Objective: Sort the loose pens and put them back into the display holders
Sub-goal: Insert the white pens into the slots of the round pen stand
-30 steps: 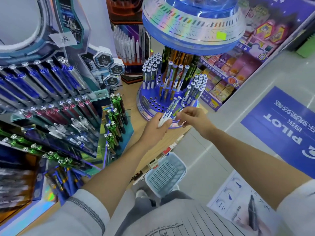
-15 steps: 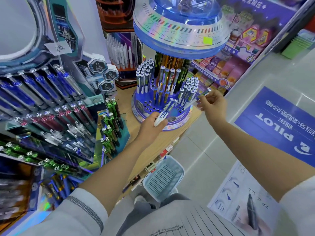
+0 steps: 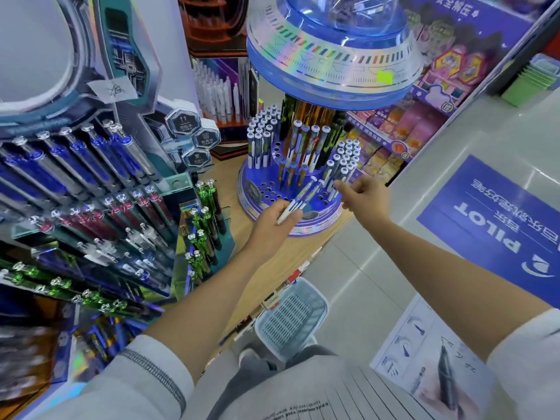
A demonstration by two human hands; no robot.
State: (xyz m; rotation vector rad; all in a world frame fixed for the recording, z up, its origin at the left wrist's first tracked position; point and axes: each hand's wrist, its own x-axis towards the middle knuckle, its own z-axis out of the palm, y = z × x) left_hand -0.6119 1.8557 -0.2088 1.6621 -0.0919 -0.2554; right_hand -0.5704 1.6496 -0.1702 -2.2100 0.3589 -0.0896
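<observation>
left hand (image 3: 269,222) gripping pens (image 3: 300,197), right hand (image 3: 365,195) at round holder (image 3: 324,220), fingertips hidden, grip unclear

Setting: stationery shop. Landmark — round blue pen carousel (image 3: 321,222) on a wooden counter (image 3: 291,259). Left of it: tiered racks of pens (image 3: 91,189). Right of it: shelves of boxed goods (image 3: 394,128), PILOT floor sticker (image 3: 491,225). Below it — plastic basket (image 3: 291,322), tiled floor.
</observation>
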